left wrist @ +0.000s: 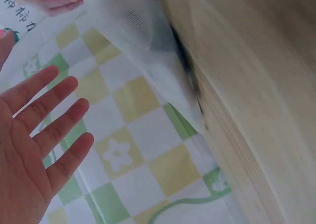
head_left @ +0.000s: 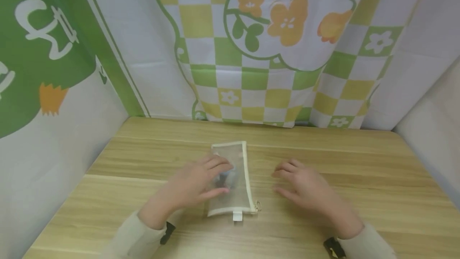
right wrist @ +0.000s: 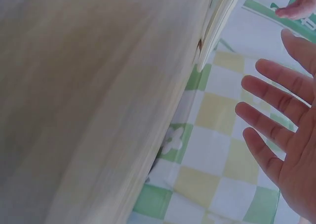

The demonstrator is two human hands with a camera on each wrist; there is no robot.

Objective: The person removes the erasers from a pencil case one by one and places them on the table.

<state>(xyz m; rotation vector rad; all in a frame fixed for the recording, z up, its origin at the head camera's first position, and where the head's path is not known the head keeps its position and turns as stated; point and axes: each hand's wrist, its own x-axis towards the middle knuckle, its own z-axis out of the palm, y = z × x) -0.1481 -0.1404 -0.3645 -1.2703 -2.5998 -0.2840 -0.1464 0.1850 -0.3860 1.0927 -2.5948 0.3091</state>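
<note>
A see-through mesh zipper pouch (head_left: 241, 191) with cream edging lies on the wooden table in the head view. A small bluish and dark thing (head_left: 227, 178) shows through its mesh, partly covered by my left hand (head_left: 195, 179). That hand hovers over the pouch's left side, fingers spread and relaxed. The left wrist view shows the left palm (left wrist: 22, 155) with nothing in it, and the pale mesh (left wrist: 131, 28) beyond the fingers. My right hand (head_left: 305, 187) is to the right of the pouch, apart from it, its fingers loosely extended; the right wrist view shows its bare palm (right wrist: 301, 155).
The wooden table (head_left: 136, 147) reaches back to a hanging cloth (head_left: 255, 79) with green and yellow checks and flowers. Printed green and white cloth (head_left: 64, 63) closes the left side; a pale wall (head_left: 435, 103) stands at the right. A ring pull (head_left: 258, 206) and white tag (head_left: 237, 216) stick out from the pouch.
</note>
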